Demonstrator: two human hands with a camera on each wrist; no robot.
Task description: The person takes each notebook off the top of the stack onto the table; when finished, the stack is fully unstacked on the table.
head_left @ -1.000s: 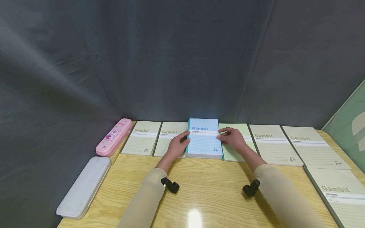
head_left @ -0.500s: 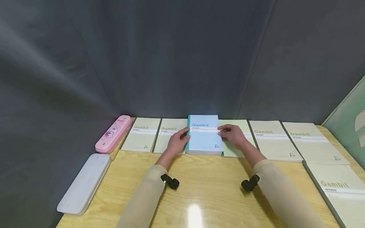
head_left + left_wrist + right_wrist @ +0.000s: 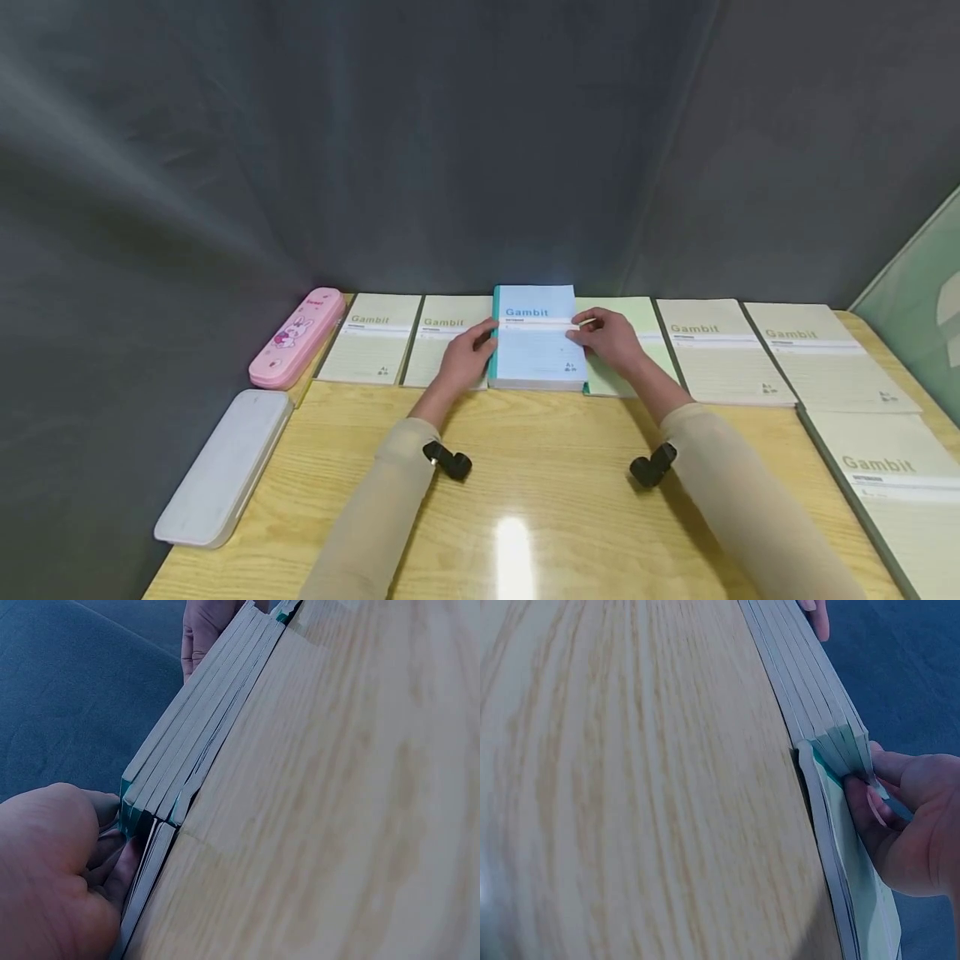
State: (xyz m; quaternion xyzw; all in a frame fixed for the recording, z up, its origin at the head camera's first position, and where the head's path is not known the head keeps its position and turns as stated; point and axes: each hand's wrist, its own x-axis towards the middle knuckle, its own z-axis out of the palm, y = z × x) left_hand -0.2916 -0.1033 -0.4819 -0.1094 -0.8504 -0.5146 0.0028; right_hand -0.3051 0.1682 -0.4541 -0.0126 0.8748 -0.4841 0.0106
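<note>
A thick stack of blue Gambit notebooks (image 3: 536,350) with green spines lies in the middle of a row of notebooks at the table's back. My left hand (image 3: 463,360) touches the spine side, thumb and fingertips against the stack's left edge. In the left wrist view, the left hand (image 3: 56,866) has its fingertips at the green spine corner. On the opposite side my right hand (image 3: 613,340) pinches the edge of the top notebook. The right wrist view has the right hand (image 3: 922,817) with thumb and fingers around a thin cover edge there.
Pale Gambit notebooks (image 3: 382,346) lie to the left, and a light green one (image 3: 637,312) lies directly right of the stack. More pale notebooks (image 3: 723,358) continue rightward. A pink pencil case (image 3: 296,337) and a white case (image 3: 225,467) line the left edge. A dark curtain (image 3: 480,150) stands behind.
The whole scene sits higher in the head view as the camera tilts down. Both hands stay at the stack's sides, the right fingertips reaching slightly further over its edge.
</note>
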